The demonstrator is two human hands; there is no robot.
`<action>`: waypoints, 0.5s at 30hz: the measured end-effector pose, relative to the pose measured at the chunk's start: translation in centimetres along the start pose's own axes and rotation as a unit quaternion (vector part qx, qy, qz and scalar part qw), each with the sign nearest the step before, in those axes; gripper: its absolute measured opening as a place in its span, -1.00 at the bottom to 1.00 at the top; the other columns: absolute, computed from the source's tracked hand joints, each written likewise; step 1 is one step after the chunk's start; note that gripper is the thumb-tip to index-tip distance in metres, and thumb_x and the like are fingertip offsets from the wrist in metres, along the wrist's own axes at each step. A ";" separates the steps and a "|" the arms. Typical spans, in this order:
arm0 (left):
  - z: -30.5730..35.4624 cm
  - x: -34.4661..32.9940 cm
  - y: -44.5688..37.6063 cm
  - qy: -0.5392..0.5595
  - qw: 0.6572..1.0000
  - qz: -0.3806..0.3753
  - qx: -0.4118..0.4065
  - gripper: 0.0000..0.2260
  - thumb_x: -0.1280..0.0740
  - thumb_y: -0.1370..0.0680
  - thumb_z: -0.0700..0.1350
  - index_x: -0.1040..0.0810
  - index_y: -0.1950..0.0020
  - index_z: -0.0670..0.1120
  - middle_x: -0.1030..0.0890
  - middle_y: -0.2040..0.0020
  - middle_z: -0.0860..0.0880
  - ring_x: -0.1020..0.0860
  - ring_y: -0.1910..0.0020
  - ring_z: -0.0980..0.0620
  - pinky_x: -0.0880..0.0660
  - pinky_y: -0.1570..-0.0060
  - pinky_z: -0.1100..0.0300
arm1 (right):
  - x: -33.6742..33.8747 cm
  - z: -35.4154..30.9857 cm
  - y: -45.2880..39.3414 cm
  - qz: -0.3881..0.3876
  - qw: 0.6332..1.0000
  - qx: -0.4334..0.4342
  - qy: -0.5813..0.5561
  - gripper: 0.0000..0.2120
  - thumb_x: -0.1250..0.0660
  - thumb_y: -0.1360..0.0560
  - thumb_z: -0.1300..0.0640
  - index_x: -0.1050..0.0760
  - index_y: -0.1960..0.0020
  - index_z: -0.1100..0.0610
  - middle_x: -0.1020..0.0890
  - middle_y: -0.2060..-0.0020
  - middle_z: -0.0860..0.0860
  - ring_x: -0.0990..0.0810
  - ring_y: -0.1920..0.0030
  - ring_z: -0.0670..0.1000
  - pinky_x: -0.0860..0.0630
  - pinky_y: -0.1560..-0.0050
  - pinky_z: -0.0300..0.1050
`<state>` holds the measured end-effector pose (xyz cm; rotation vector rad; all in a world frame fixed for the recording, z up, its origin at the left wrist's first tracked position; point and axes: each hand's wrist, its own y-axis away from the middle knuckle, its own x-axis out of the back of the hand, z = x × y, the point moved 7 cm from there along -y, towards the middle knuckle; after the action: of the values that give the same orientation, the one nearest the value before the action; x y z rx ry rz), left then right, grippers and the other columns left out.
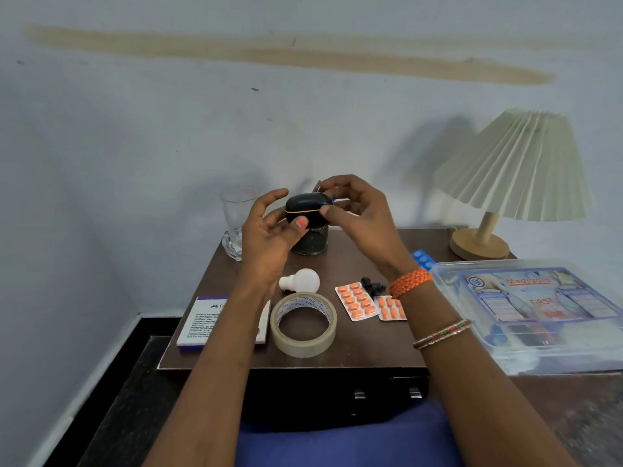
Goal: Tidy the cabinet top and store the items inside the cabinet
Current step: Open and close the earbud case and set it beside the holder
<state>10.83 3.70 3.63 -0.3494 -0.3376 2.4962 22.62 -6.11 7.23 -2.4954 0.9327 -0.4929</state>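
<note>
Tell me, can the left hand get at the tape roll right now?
Probably not yet: the left hand holds the black case. Once freed, the tape roll lies unobstructed just below it.

Bare cabinet top (pixel 364 345) is seen at centre; it is hemmed by tape roll (pixel 303 324) at nine o'clock, first-aid box (pixel 526 315) at three o'clock.

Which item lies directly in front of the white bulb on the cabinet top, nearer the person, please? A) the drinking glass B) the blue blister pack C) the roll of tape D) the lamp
C: the roll of tape lies just in front of the white bulb, toward the near edge.
</note>
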 end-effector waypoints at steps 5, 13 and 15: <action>2.4 -1.1 0.7 0.034 0.997 -0.001 -0.062 -0.60 -0.43 -0.42 -0.23 -0.46 -0.18 0.10 -0.68 0.05 0.14 -0.63 -0.07 0.05 -0.57 -0.10 0.08 | 1.3 -2.5 -0.3 -0.002 0.993 0.001 -0.117 -0.70 -0.38 -0.44 0.31 -0.45 -0.14 0.14 -0.64 0.10 0.11 -0.66 0.10 0.02 -0.63 0.03 -0.06; 3.5 -1.4 1.2 0.022 0.995 0.005 -0.100 -0.53 -0.43 -0.41 -0.33 -0.41 -0.17 0.10 -0.63 -0.08 -0.03 -0.62 -0.09 0.05 -0.56 -0.11 0.04 | 2.0 -3.2 -0.2 0.015 0.993 0.010 -0.113 -0.76 -0.39 -0.47 0.26 -0.40 -0.07 0.10 -0.64 0.30 0.01 -0.63 0.22 -0.04 -0.58 0.05 -0.11; 3.5 -1.5 1.3 0.014 0.994 -0.006 -0.106 -0.51 -0.42 -0.41 -0.35 -0.40 -0.17 0.11 -0.63 -0.06 -0.01 -0.62 -0.08 0.08 -0.57 -0.10 0.10 | 2.2 -3.1 -0.1 0.027 0.994 0.004 -0.107 -0.80 -0.38 -0.49 0.20 -0.41 -0.05 0.08 -0.63 0.29 0.11 -0.61 0.22 0.00 -0.58 0.07 -0.03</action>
<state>10.24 1.23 6.73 -0.4667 -0.5943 2.4459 22.82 -8.30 10.27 -2.4506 0.9072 -0.2053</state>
